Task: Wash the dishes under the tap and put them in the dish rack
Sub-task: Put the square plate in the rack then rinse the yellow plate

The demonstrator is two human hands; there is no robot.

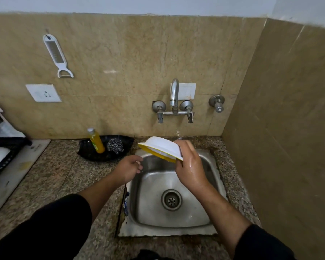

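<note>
1. A person stands at a steel sink set into a speckled stone counter, seen from above. Both forearms reach forward from dark sleeves.
2. The right hand looks wet. It grips a bowl, white outside and yellow inside, with its fingers curled over the bowl's right edge.
3. The bowl is upside down and tilted, held in the air over the far left part of the sink, below and to the left of the tap on the tiled wall.
4. The left hand is apart from the bowl, just below its left edge, over the sink's left rim. Its fingers are loosely curled and hold nothing that can be seen.
5. The dish rack, black, stands on the counter at the far left edge of view, well apart from the sink, with something white inside it.
6. Between rack and sink, against the wall, a black tray holds a yellow soap bottle and a steel scrubber.
7. A white grater hangs on the wall above a socket.
</note>
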